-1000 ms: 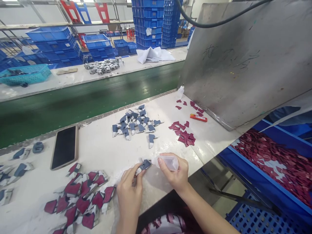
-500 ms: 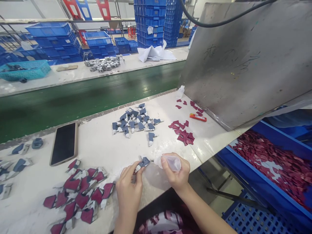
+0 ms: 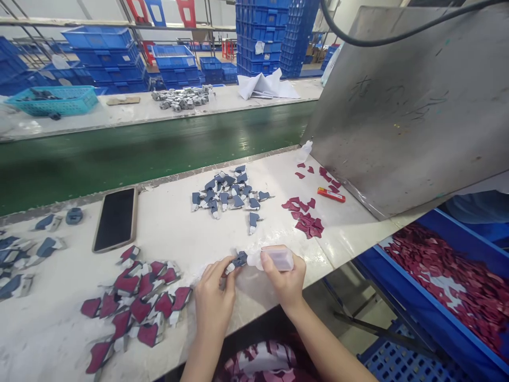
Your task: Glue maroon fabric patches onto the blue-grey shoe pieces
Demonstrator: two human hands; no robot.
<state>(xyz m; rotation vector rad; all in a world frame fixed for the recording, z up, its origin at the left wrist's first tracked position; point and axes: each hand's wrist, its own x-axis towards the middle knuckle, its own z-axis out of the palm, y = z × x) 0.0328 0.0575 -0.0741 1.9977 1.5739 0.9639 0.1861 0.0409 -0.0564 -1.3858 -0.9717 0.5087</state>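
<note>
Between the fingertips of my left hand (image 3: 217,284) is a small dark blue-grey and white plastic part (image 3: 239,259). My right hand (image 3: 289,278) is wrapped round a translucent squeeze bottle (image 3: 278,259), held sideways with its nozzle end at the part; whether the tip touches it I cannot tell. Beyond my hands lies a cluster of similar blue-grey and white parts (image 3: 225,193). Left of my left hand are parts with maroon faces (image 3: 140,309). Several loose maroon pieces (image 3: 308,223) lie on the tabletop, up and to the right of the bottle.
A phone (image 3: 116,218) and more blue-grey parts (image 3: 16,260) are on the left. A red tube (image 3: 331,194) lies near a leaning metal panel (image 3: 413,106). Behind the table (image 3: 178,185) runs a green conveyor belt (image 3: 159,146). A blue crate (image 3: 473,246) of maroon pieces stands at the right.
The bottle's nozzle end has come up to the blue-grey part, closing the gap, and the bottle lies more level. The whole view has shifted slightly.
</note>
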